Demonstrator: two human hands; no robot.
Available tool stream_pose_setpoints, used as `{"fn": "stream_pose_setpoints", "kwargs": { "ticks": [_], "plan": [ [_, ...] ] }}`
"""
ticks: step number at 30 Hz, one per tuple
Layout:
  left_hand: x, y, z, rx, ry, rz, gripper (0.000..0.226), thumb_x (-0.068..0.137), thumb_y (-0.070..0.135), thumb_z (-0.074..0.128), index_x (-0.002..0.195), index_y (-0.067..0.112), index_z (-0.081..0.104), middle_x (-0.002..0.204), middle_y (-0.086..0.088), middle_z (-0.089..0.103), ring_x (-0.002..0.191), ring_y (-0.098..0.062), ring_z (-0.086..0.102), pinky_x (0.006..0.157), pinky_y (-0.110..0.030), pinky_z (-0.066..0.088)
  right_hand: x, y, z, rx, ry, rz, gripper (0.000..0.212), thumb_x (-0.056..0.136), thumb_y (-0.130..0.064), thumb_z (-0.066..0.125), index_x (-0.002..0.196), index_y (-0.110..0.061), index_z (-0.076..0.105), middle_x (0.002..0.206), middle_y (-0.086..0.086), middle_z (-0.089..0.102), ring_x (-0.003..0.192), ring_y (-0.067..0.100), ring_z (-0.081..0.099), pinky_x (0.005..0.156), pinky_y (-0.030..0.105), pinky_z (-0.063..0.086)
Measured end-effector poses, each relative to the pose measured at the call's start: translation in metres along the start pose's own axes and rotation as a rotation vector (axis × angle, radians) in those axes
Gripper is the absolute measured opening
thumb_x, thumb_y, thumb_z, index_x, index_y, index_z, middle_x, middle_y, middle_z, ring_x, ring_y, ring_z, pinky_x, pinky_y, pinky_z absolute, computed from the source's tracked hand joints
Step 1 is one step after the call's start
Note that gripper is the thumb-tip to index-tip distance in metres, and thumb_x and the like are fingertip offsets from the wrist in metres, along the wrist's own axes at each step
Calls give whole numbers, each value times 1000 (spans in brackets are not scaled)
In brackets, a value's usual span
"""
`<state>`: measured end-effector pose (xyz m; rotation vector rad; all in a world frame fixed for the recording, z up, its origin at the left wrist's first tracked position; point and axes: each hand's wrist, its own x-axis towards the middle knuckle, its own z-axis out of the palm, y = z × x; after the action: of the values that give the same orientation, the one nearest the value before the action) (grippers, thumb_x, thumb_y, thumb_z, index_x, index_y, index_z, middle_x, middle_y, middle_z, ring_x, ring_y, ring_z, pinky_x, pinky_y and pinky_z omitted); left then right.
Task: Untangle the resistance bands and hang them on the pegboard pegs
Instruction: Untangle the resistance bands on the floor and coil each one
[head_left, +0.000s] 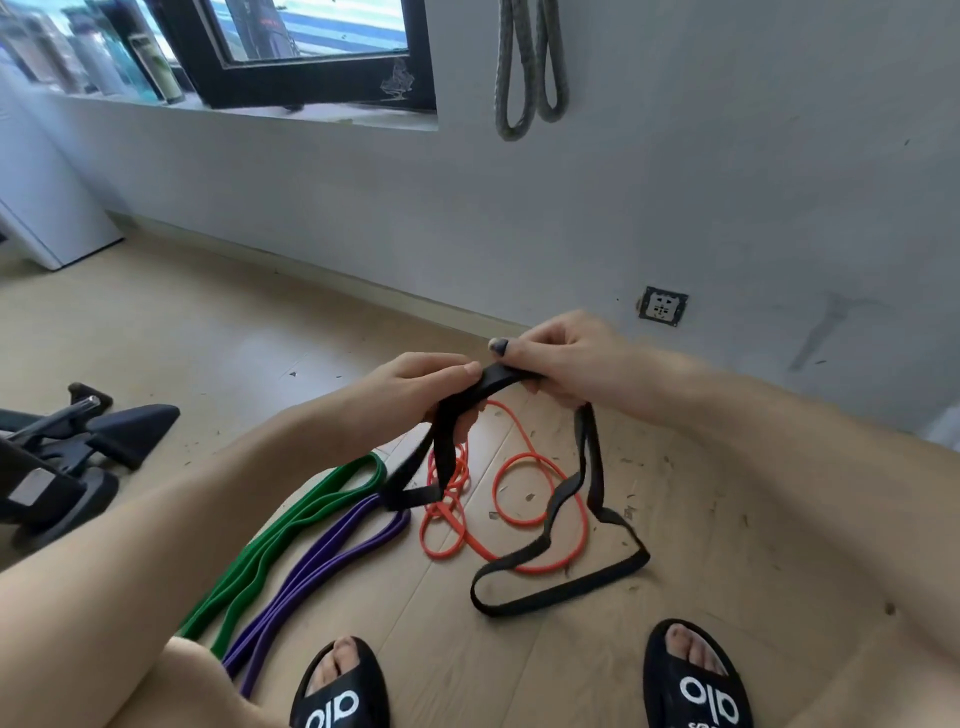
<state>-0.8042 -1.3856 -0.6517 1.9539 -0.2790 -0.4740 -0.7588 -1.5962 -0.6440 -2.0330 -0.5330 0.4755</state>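
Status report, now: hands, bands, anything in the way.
Left hand and right hand both gripping black band. Its loop lies across orange band on floor. Green band, purple band laid out.

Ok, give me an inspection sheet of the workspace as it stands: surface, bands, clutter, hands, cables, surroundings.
Surface: wooden floor, scattered with small dark bits.
Job's things: black band lifted at one end, the rest trailing on the floor over the orange band; green band and purple band lie folded side by side; grey band already hangs on the wall.
Clutter: dark chair base at left.
Hands: left hand and right hand both have a grip on the black band.
Cables: nothing seen.
Surroundings: grey wall, socket, window.
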Motion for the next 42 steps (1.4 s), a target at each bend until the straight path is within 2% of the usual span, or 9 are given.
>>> {"fn": "stream_pose_setpoints", "kwargs": {
  "ticks": [3, 8, 13, 17, 23, 29, 34, 38, 42],
  "plan": [
    [-2, -5, -7, 1, 3, -24, 31, 108, 22, 43, 93, 10, 66, 80, -4, 62, 78, -16, 61, 94, -38, 54, -4, -1, -17, -55, 59, 19, 47, 100, -48, 57, 72, -11, 64, 53, -5, 45, 46, 9, 37, 46, 19, 33],
    [0, -4, -3, 129, 12, -65, 38, 108, 27, 45, 79, 30, 69, 68, 7, 58, 67, -8, 55, 79, -32, 47, -6, 1, -19, -116, 54, 83, 48, 101, -49, 54, 72, -12, 63, 47, -8, 47, 41, 6, 41, 44, 16, 38],
    [2, 4, 2, 2, 22, -25, 35, 108, 29, 45, 84, 24, 69, 70, 1, 54, 64, -14, 50, 69, -33, 46, -3, 1, 8, -51, -42, 95, 47, 101, -58, 44, 97, -19, 70, 76, 5, 74, 69, 17, 69, 75, 33, 61],
    [1, 3, 4, -40, -23, -44, 34, 109, 31, 43, 91, 14, 67, 73, -2, 58, 64, -14, 55, 66, -26, 50, -1, 0, 14, -47, -49, 0, 47, 104, -48, 49, 97, -7, 71, 61, -4, 57, 54, 9, 51, 54, 22, 44],
    [-4, -4, -13, 127, -17, -116, 38, 108, 37, 41, 87, 14, 64, 73, -3, 61, 70, -15, 59, 76, -29, 49, -1, 2, -14, -66, 84, 2, 44, 102, -44, 55, 77, -10, 64, 50, -7, 45, 44, 9, 39, 46, 20, 35],
    [0, -3, -5, 108, 5, -120, 39, 107, 37, 45, 75, 20, 61, 59, 5, 46, 53, -10, 42, 56, -21, 42, -3, 6, -10, -124, 30, 88, 49, 103, -51, 46, 80, -13, 66, 51, -7, 56, 45, 9, 51, 53, 24, 44],
    [3, -1, -1, -66, 7, -113, 39, 107, 34, 45, 76, 15, 58, 59, 4, 39, 53, -12, 31, 54, -27, 31, -7, 0, 10, -93, -122, 38, 42, 99, -54, 52, 100, -16, 71, 77, 7, 68, 65, 15, 61, 64, 30, 52],
    [0, 0, 0, -6, -3, -92, 41, 107, 37, 42, 85, 11, 63, 66, -4, 56, 57, -14, 52, 61, -26, 47, -2, -2, 8, -5, -83, -2, 29, 99, -40, 63, 88, -13, 69, 63, -1, 51, 52, 10, 44, 52, 24, 38],
    [-3, -2, -8, 15, -36, -110, 47, 106, 43, 34, 113, 9, 66, 100, -6, 78, 96, -21, 74, 88, -21, 56, 0, 2, -4, 54, -20, 33, 29, 98, -37, 65, 78, -16, 68, 55, -1, 46, 48, 12, 38, 50, 27, 33]
  ]
}}
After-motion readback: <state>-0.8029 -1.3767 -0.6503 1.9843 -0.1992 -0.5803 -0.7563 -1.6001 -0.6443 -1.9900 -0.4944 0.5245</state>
